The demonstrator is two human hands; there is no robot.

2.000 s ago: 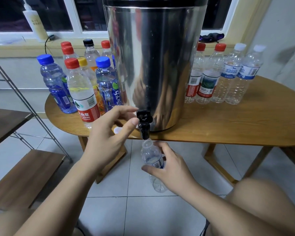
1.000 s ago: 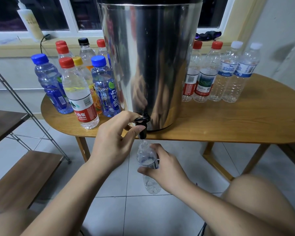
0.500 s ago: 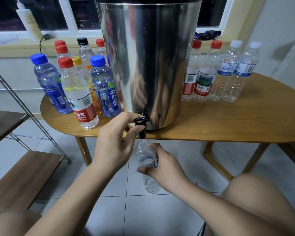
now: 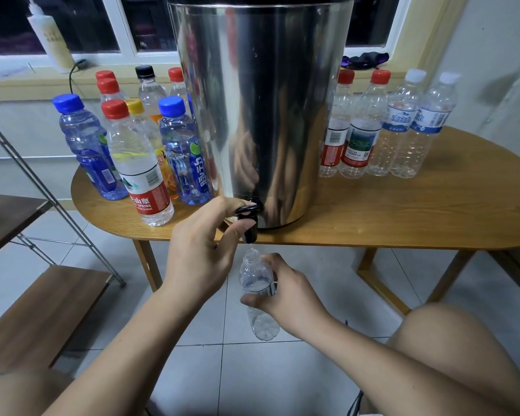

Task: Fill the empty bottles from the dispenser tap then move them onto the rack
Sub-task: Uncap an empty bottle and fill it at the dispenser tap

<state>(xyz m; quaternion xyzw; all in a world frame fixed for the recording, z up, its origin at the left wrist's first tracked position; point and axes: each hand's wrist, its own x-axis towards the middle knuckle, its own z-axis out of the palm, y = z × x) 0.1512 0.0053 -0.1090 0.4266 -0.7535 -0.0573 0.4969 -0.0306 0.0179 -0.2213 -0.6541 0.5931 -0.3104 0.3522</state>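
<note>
Below the black tap (image 4: 248, 219) at frame centre, clear uncapped bottle (image 4: 257, 291), part-filled, gripped by right hand (image 4: 288, 292), left hand (image 4: 201, 250) pinching tap lever, steel dispenser (image 4: 261, 109) on table (image 4: 418, 211).

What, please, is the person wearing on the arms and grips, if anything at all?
Nothing is worn. The left grip and right grip are ungloved, with no ring, watch or band showing. The left forearm and right forearm are bare, with no sleeve in view.
</note>
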